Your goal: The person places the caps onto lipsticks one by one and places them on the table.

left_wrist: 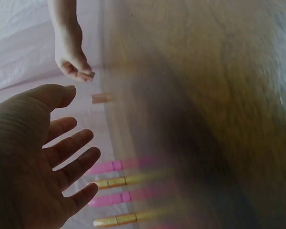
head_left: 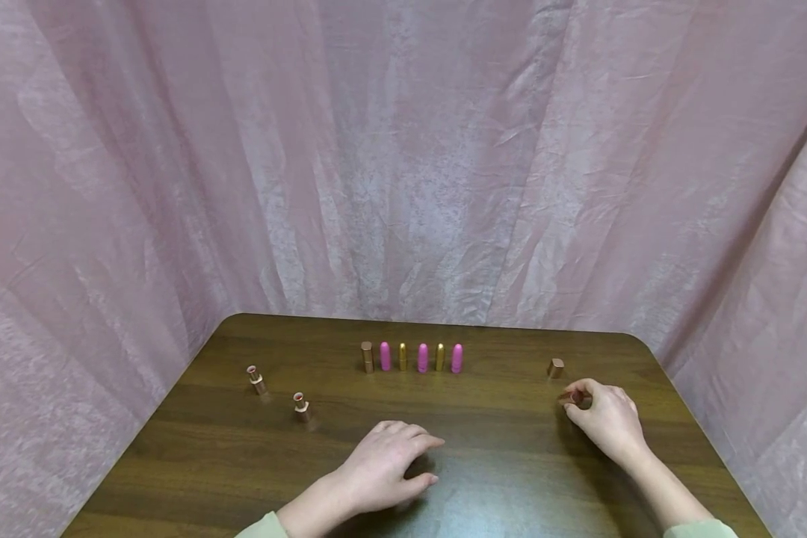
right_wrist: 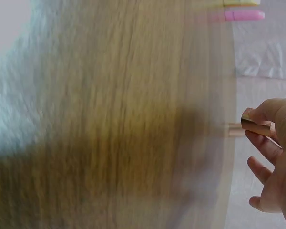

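My right hand [head_left: 608, 418] pinches a rose-gold lipstick cap [right_wrist: 256, 127] between thumb and index finger, low over the right part of the table. Just beyond it, a second rose-gold cap [head_left: 555, 368] stands on the wood. My left hand [head_left: 385, 467] hovers palm down near the front middle, fingers spread and holding nothing; the left wrist view shows its palm side [left_wrist: 28, 152]. Two uncapped rose-gold lipsticks [head_left: 256, 379] stand at the left, the nearer one [head_left: 301, 407] closer to my left hand.
Toward the back middle stands a row of closed lipsticks: one rose-gold [head_left: 367, 357], then pink [head_left: 385, 356] and gold [head_left: 403, 357] ones alternating. The brown wooden table [head_left: 498, 448] has rounded back corners. Pink curtains [head_left: 403, 164] hang behind it and along the sides.
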`<state>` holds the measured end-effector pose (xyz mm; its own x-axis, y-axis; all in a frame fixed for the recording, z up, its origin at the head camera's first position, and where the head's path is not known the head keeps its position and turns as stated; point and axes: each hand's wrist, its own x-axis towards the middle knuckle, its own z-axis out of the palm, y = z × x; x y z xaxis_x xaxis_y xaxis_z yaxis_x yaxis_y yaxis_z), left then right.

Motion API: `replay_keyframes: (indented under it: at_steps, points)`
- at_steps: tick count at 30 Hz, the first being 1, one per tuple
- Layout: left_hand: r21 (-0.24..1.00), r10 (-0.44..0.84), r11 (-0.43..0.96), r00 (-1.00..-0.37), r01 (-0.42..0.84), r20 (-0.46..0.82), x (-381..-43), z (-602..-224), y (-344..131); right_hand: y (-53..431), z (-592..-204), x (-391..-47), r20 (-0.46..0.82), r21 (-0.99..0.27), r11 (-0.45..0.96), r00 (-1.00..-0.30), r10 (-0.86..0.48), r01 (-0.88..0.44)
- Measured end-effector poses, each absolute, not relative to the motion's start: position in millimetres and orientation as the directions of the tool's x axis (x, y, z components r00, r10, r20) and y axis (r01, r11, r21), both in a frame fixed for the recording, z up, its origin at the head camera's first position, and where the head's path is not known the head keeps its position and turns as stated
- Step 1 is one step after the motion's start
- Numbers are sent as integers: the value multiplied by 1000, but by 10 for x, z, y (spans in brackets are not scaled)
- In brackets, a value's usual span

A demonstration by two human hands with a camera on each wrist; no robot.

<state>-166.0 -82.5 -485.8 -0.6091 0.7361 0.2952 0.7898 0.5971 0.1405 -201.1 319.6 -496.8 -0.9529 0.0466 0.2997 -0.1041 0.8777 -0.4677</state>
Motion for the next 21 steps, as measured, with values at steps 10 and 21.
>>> replay_keyframes:
  at_steps: [10, 21]
  points:
    - [200, 679, 649, -678, 734, 281, -1662, -4749, -1124, 2964, -4869, -1890, 289, -583, 798, -957, 29, -152]
    - [269, 481, 755, -784, 598, 392, -1664, -4493, -1810, 2788, -4814, -1783, 202, -643, 756, -979, 13, -122]
